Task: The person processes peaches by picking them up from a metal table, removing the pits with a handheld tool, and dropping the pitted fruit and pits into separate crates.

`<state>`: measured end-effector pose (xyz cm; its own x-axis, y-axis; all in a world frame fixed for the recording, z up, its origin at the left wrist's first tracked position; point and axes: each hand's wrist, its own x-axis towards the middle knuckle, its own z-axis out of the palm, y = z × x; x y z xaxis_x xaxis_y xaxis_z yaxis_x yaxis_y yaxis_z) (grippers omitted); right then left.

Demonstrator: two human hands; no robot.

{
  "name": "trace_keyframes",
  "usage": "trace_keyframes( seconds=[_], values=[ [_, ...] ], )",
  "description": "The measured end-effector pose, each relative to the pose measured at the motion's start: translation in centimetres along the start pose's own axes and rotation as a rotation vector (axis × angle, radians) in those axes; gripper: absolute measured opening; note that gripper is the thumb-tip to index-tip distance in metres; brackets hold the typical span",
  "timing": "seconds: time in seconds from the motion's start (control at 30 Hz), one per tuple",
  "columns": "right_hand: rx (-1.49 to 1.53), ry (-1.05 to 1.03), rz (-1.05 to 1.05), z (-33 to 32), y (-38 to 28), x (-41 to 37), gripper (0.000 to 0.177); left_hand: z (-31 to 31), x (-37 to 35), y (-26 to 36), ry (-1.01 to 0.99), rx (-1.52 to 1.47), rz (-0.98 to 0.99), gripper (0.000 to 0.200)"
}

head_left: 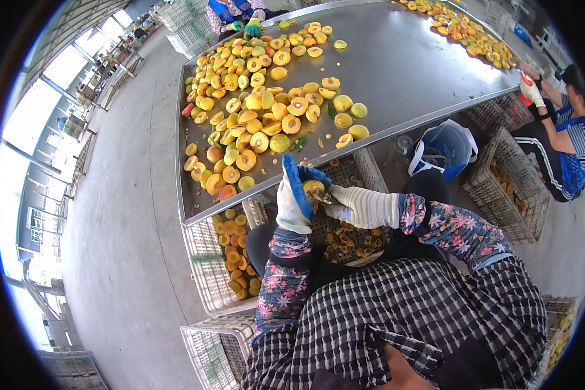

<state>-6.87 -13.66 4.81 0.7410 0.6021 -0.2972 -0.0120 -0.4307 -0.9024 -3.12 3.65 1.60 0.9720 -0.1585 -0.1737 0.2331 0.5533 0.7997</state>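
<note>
My left hand (294, 198), in a white and blue glove, is closed around a yellow peach (314, 188) just beyond the table's near edge. Against the fruit's lower right side is my right hand (356, 206), in a striped knit glove. Its fingers are closed on a small metal tool (323, 210), mostly hidden, so its exact kind does not show. In front of both hands, a pile of peaches (260, 120), many halved with brown centres, lies on the metal table (383, 78). Beneath my hands, a crate holds cut brown-yellow pieces (354, 242).
A white crate (205, 276) of peach halves stands by my left leg, another crate (195, 344) behind it. A blue bucket (443, 153) and a crate (510, 185) are at right. Gloved co-workers sit at the far side (237, 10) and right (569, 130). The table has a raised rim.
</note>
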Motion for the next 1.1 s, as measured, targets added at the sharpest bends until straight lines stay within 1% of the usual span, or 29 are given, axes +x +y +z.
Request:
trace_keyframes(
  seconds=[0.03,0.1,0.13,0.17,0.23,0.27,0.37,0.4,0.5,0.53,0.63,0.67,0.77,0.83,0.93,0.97,1.0,1.03,1.07,1.1],
  values=[
    [0.12,0.029,0.023,0.2,0.0,-0.1,0.031,0.2,-0.1,0.3,-0.017,-0.052,-0.045,0.062],
    [-0.012,0.08,-0.071,0.1,0.3,0.1,0.028,2.1,-0.9,-0.3,0.098,0.008,0.201,0.068],
    [-0.074,0.109,-0.118,0.1,0.6,0.3,0.027,2.1,-1.0,-0.5,0.097,0.016,0.228,0.07],
    [-0.143,0.096,-0.112,0.2,1.1,0.7,0.026,2.2,-1.0,-0.7,0.096,0.023,0.255,0.072],
    [-0.273,0.075,-0.091,0.3,2.3,1.3,0.023,0.3,-0.2,-1.0,-0.015,-0.013,0.106,0.075],
    [-0.469,0.08,-0.151,-0.2,2.5,0.9,0.021,-0.1,-0.1,-1.2,-0.009,0.207,0.161,0.077],
    [-0.374,0.162,-0.194,0.9,2.9,0.8,0.022,-1.1,1.0,-1.0,-0.037,0.172,-0.089,0.079],
    [-0.175,0.12,-0.119,1.1,2.8,0.7,0.025,-1.1,1.1,-1.1,-0.047,0.226,-0.055,0.082],
    [0.425,-0.001,0.11,1.8,2.3,0.4,0.034,0.7,-0.2,-0.8,-0.077,0.231,0.141,0.081],
    [0.585,-0.025,0.073,2.0,2.3,0.4,0.041,1.0,0.2,-1.1,-0.008,0.105,0.113,0.08],
    [0.719,-0.093,0.173,1.6,2.6,0.3,0.043,1.6,-0.1,-1.4,0.014,0.056,0.185,0.076],
    [0.846,-0.126,0.166,1.4,1.7,-0.2,0.043,1.6,0.1,-1.3,0.024,-0.007,0.126,0.074],
    [1.002,-0.206,0.153,1.2,2.1,-0.3,0.043,1.3,0.7,-1.4,0.045,-0.2,-0.029,0.068],
    [0.934,-0.163,0.131,1.3,2.1,-0.6,0.043,0.7,1.4,-1.9,0.049,-0.322,-0.112,0.063],
    [0.779,-0.159,0.068,1.4,2.6,-0.9,0.041,0.5,2.0,-2.4,0.192,-0.315,-0.051,0.06],
    [0.697,-0.172,0.037,1.2,3.2,-1.1,0.041,-0.4,2.0,-2.2,0.169,-0.345,-0.031,0.058],
    [0.617,-0.184,0.005,1.1,3.9,-1.2,0.042,-1.3,1.9,-1.8,0.173,-0.188,0.042,0.058],
    [0.307,-0.123,-0.102,1.1,5.2,-1.1,0.041,-2.0,1.6,-1.1,0.173,-0.031,0.111,0.059],
    [-0.005,-0.056,-0.203,1.0,6.9,-0.8,0.041,-1.7,0.6,0.8,0.276,0.182,0.171,0.055],
    [-0.319,0.015,-0.3,0.8,7.9,-0.8,0.042,-5.3,1.2,1.1,0.432,0.625,0.366,0.047]
  ],
)
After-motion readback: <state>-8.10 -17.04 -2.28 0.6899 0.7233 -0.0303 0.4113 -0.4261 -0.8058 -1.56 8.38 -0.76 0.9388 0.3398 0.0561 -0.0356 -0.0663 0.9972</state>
